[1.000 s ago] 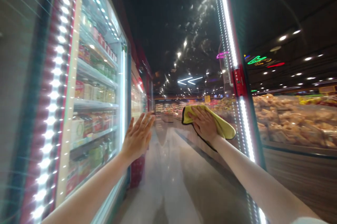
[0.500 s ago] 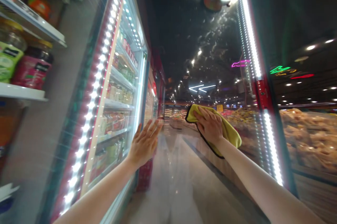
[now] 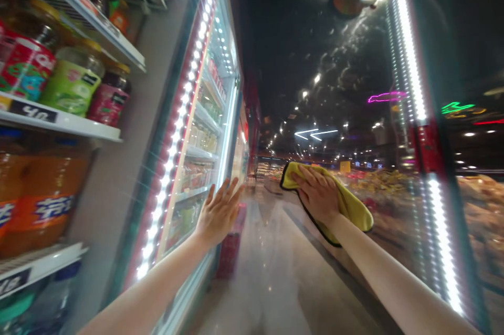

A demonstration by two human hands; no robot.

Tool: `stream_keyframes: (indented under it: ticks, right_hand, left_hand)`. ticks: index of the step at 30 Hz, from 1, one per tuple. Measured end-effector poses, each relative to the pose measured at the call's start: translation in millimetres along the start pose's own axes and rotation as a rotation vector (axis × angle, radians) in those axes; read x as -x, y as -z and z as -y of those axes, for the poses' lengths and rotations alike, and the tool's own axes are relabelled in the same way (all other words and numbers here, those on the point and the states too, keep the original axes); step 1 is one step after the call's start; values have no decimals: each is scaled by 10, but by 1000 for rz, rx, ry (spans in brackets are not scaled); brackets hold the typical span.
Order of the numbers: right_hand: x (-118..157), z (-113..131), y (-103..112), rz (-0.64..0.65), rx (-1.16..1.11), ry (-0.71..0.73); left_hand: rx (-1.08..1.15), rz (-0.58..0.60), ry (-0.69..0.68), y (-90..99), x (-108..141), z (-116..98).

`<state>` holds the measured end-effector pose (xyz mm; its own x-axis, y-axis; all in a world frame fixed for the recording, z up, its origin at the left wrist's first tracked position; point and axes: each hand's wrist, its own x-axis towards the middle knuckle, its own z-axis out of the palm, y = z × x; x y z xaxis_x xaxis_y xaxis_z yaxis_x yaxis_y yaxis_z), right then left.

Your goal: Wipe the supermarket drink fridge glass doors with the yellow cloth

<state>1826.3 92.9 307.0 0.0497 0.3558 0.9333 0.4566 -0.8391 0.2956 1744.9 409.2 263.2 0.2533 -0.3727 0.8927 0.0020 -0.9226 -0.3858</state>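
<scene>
My right hand (image 3: 319, 196) is spread over a yellow cloth (image 3: 357, 215) with a dark edge, pressing it to the glass door (image 3: 291, 46) of a drinks fridge. The cloth sticks out past the fingertips on the left and beneath the wrist on the right. To the left, my left hand (image 3: 220, 214) is raised with fingers apart and holds nothing. Its palm faces the glass, though I cannot tell whether it touches. Pale smears and reflected lights show on the upper glass.
On the left, shelves hold juice bottles (image 3: 74, 80) and orange soda bottles (image 3: 43, 198). A bright LED strip (image 3: 179, 125) runs beside a lit fridge interior (image 3: 202, 135). The door's right edge carries another light strip (image 3: 444, 240). Piled goods (image 3: 488, 203) stand beyond it.
The view has turned left, so more shelf bottles show and the door frame sits further right. My right hand and the cloth have shifted slightly right and down in view. My left hand stays spread.
</scene>
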Motion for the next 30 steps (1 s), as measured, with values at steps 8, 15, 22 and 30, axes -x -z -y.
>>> stream_keyframes:
  ticks: [8, 15, 22, 30]
  right_hand:
    - [-601, 859, -234, 9, -134, 92]
    - [-481, 587, -179, -19, -137, 80]
    - [-681, 1228, -308, 36, -174, 128]
    - [-744, 938, -197, 51, -129, 217]
  left_hand:
    - [-31, 16, 23, 27, 165, 138]
    - [-25, 45, 27, 49, 410, 397]
    - [-14, 91, 58, 84, 435, 383]
    - [-13, 169, 119, 242, 577, 568]
